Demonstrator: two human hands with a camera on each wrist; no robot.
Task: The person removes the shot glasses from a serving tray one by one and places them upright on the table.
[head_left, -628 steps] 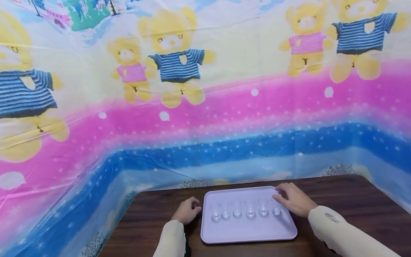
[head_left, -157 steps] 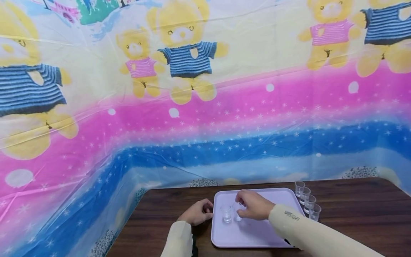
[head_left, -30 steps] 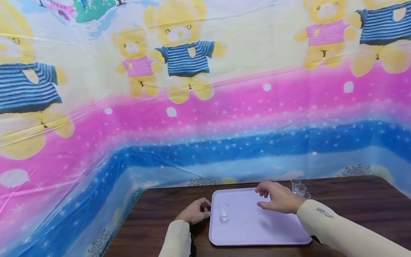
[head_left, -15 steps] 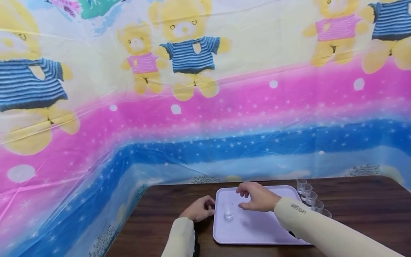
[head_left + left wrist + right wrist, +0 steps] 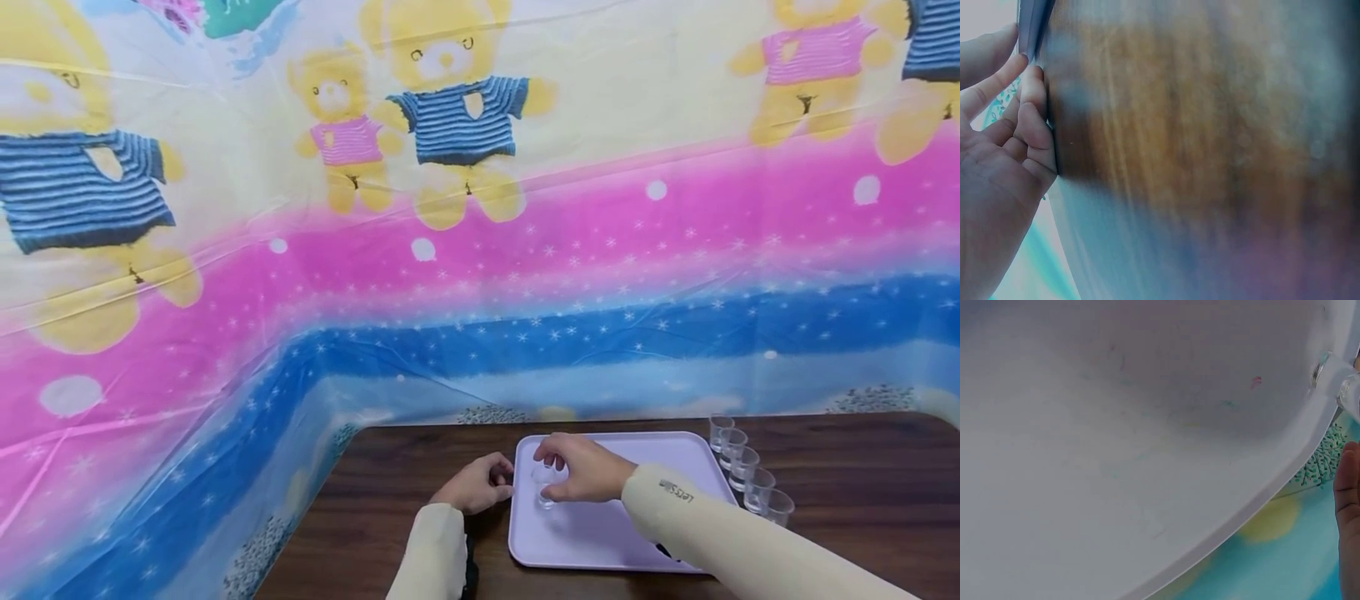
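A small clear shot glass [image 5: 543, 502] stands upright near the left end of the lilac tray [image 5: 600, 546]. My right hand [image 5: 588, 468] is at this glass, thumb and fingers bent and apart on either side of it. The right wrist view shows a gap between the glass [image 5: 1329, 375] and the nearest fingers [image 5: 1347, 487]. My left hand [image 5: 474, 485] rests on the table by the tray's left edge, fingers loosely bent. In the left wrist view, fingertips of the left hand [image 5: 1004, 150] touch the tray's rim [image 5: 1035, 28].
Several clear shot glasses [image 5: 742, 468] stand in a slanting row on the dark wood table [image 5: 855, 483], just right of the tray. A cloth printed with bears [image 5: 468, 117] hangs behind the table. Small coloured marks [image 5: 1256, 381] show on the tray's surface.
Earlier, several glasses stood in a row on the tray; now one stands there and the others are on the table at right. Over the last second my right hand moved left to the remaining glass.
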